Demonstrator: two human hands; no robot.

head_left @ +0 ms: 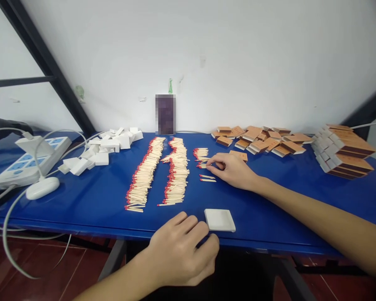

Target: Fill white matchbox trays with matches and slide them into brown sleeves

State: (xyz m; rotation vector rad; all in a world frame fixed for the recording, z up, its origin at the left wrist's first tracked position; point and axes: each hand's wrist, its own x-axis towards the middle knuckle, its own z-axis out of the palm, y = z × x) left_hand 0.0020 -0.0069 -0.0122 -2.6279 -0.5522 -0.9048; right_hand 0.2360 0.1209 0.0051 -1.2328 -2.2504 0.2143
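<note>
My right hand (233,170) is closed in a pinch at the end of some matchsticks (201,166) in a small group. Just nearer to me, two loose matchsticks (208,180) lie apart from that group. My left hand (184,251) is at the table's front edge with its fingers curled; its palm side is hidden, so what it holds, if anything, does not show. Close by its knuckles rests a white matchbox tray (219,220), open side up, with no matches visible in it. Two long rows of red-headed matchsticks (146,173) (177,175) lie left of the right hand.
White trays (105,146) are heaped at the back left, beside a power strip (34,161) and cables. Orange-brown matchbox sleeves (260,140) lie scattered at the back right. Filled-looking matchboxes (344,150) are stacked farther right. A blurred dark rectangle (165,114) stands against the wall.
</note>
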